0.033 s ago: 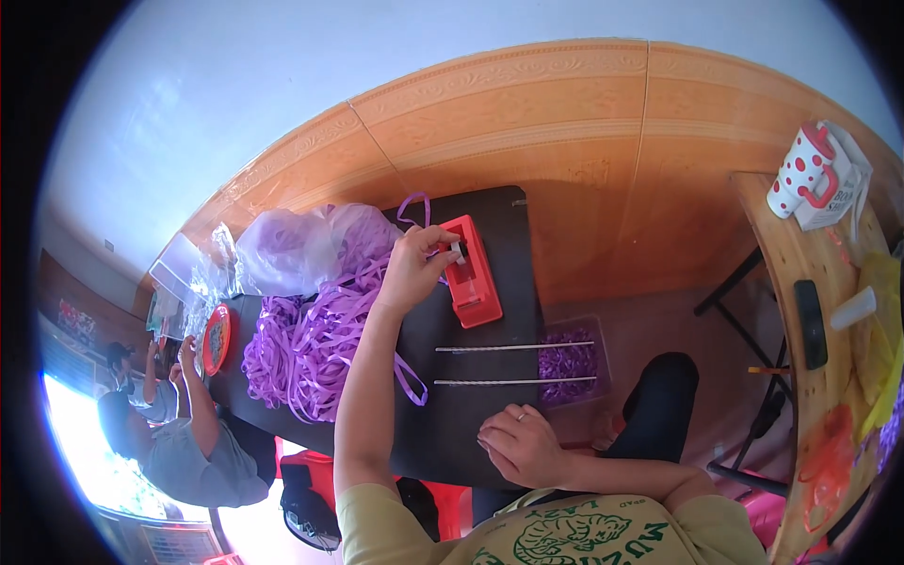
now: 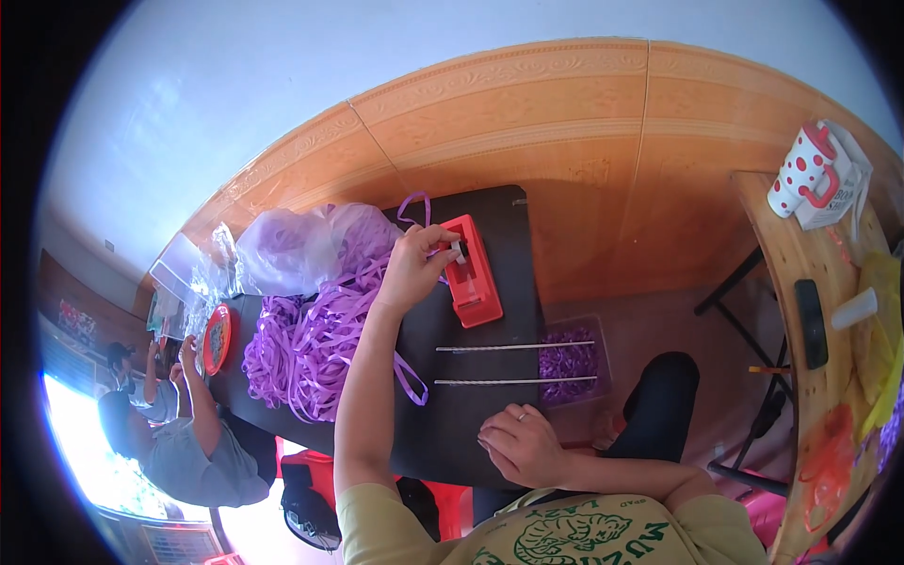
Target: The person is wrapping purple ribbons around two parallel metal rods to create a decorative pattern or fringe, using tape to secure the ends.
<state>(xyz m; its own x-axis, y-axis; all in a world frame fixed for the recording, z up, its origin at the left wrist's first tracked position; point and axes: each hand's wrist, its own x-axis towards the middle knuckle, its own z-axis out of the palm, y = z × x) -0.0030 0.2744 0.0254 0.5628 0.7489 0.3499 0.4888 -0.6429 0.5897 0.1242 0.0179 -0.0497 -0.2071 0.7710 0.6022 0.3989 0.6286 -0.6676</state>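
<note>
My left hand reaches over a red tape dispenser on the dark table. Its thumb and fingertips are closed on a small whitish roll hub in the dispenser's slot; the fingers partly hide it. My right hand, a ring on one finger, lies loosely curled at the table's near edge, and nothing shows in it. Between my hands, two thin pale sticks lie side by side, their right ends reaching past the table edge. Left of my left forearm is a big tangled heap of purple ribbon.
Behind the heap stands a clear plastic bag of purple ribbon. Under the stick ends sits a clear bin of purple pieces. A co-worker works at the left beside a red plate. At right, a wooden table holds a dotted cup and phone.
</note>
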